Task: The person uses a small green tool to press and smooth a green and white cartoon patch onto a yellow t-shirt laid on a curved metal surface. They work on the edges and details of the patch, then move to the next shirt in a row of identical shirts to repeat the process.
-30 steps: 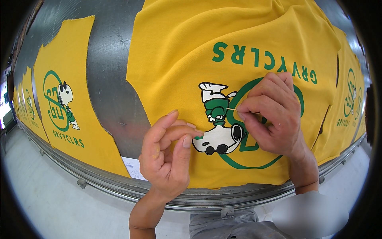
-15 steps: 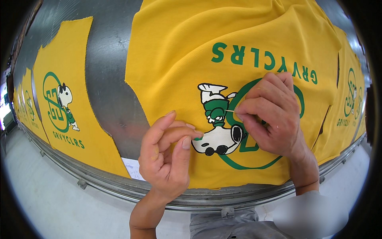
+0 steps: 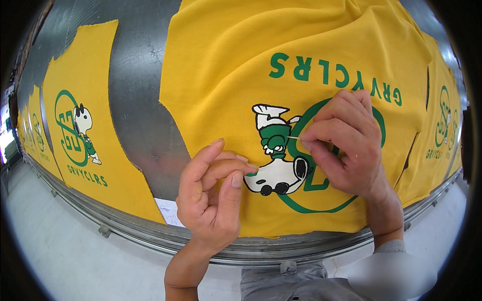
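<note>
My right hand pinches a thin pale toothpick-like stick between thumb and forefinger. Its tip points at the green sweater of a printed cartoon dog, which appears upside down from here. Whether the tip touches the print cannot be made out. This print lies on a yellow fabric panel, with a green ring and green lettering around it. To the left of the dog's head, my left hand hovers with loosely bent fingers apart, holding nothing visible. A bit of green shows at one of its fingertips.
The panel lies rumpled at its far side on a long dark metal table. Another printed yellow panel lies to the left, with several more beyond. One lies at right. A white paper slip sits by the metal edge rail.
The stick's tip has shifted very slightly right and up along the dog's sweater, with my right hand. My left hand stays almost in place. The whole view drifts slightly right.
</note>
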Motion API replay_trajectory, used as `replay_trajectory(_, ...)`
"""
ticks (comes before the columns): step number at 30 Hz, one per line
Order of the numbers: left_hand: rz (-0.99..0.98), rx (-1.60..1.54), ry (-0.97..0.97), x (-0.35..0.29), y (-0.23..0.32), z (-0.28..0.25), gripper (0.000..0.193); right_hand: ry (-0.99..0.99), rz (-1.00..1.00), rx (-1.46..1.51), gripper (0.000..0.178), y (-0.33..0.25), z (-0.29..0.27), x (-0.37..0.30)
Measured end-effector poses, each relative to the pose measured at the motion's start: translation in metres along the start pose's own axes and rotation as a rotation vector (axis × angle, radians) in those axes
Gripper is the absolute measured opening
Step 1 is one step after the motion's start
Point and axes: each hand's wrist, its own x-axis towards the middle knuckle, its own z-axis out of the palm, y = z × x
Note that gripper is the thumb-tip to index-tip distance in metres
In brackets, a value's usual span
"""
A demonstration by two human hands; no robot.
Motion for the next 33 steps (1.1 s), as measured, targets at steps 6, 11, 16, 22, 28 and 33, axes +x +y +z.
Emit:
replay_trajectory(6, 0.001, 0.017, -0.007, 0.0004, 0.0002, 0.0001, 0.037, -0.012, -0.004, -0.035, 0.022, -0.0013, 0.0000, 0.0008)
replay_trajectory(11, 0.001, 0.022, -0.007, 0.0002, -0.0001, 0.0000, 0.037, -0.005, -0.007, -0.037, 0.022, -0.0016, 0.0014, 0.0013)
replay_trajectory(16, -0.010, 0.016, 0.003, -0.0005, -0.0001, 0.0008, 0.037, -0.011, -0.001, -0.036, 0.022, -0.0021, 0.0009, 0.0017)
replay_trajectory(22, 0.038, -0.042, -0.007, -0.0007, -0.0044, -0.0017, 0.041, -0.012, 0.012, -0.023, 0.022, -0.0016, 0.0005, 0.0007)
replay_trajectory(28, 0.035, -0.044, -0.006, -0.0009, -0.0045, -0.0017, 0.042, -0.039, 0.021, -0.042, 0.020, -0.0036, -0.0016, 0.0017)
replay_trajectory(33, 0.032, -0.037, -0.009, -0.0007, -0.0036, -0.0021, 0.043, -0.028, 0.031, -0.027, 0.020, -0.0033, -0.0008, 0.0007)
